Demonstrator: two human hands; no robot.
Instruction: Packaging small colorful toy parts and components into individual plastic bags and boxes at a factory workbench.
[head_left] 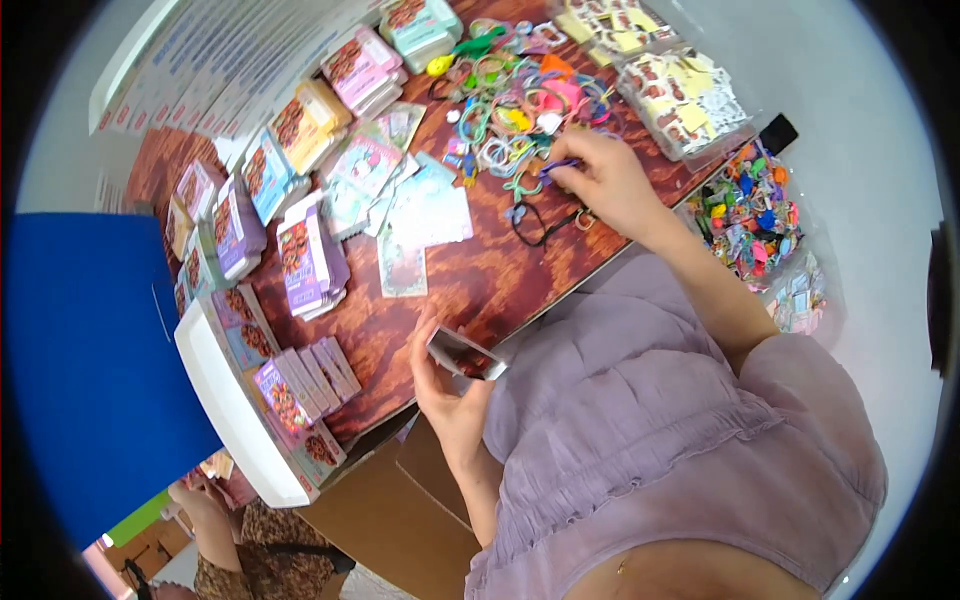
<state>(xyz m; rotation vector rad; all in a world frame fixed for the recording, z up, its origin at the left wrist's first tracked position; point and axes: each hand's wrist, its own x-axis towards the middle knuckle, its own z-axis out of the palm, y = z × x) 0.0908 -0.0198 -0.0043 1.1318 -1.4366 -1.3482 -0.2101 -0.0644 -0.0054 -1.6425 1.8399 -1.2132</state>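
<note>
Purple hair tie (556, 166) in right hand (600, 185), lengthwise left-right.

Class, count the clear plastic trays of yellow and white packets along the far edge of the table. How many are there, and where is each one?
2. One clear tray sits just beyond the right hand; the other clear tray lies farther back at the picture's top edge, partly cut off. More may lie out of view.

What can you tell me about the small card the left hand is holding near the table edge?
The small card is a flat rectangle with a dark, somewhat glossy face and a pale border, seemingly thin cardboard or plastic wrap; its print is too small to make out. It lies tilted, nearly flat, just over the near edge of the brown wooden table. The left hand grips it from below, fingers curled up its left side. Nothing else touches it.
</note>
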